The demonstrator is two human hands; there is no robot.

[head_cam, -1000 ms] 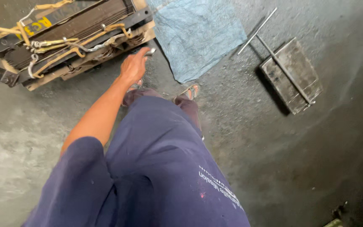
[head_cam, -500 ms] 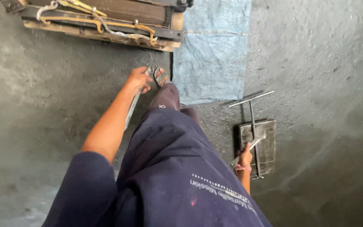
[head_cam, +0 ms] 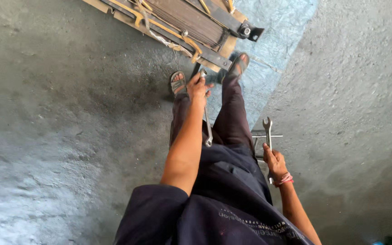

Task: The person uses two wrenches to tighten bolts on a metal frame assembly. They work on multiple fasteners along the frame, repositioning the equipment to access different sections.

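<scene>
My left hand (head_cam: 198,86) is stretched forward over my sandalled feet and grips a long metal wrench (head_cam: 207,122) whose shaft runs back along my forearm. My right hand (head_cam: 274,159) sits low beside my right thigh, closed around a second open-ended wrench (head_cam: 267,129) that points forward with its jaw up. Both hands hover above my dark blue trousers (head_cam: 223,149). Just ahead of my feet lies a flat metal radiator-like assembly (head_cam: 182,20) bound with yellow straps.
A pale blue tarp (head_cam: 277,50) lies under the assembly and beside my right foot. A metal T-bar tool (head_cam: 262,134) is partly hidden behind my right leg. Rough grey concrete floor (head_cam: 60,113) spreads all around.
The view has swung so the strapped assembly sits closer ahead. My right hand came up holding a wrench clearly in view. My left hand stays forward with its wrench.
</scene>
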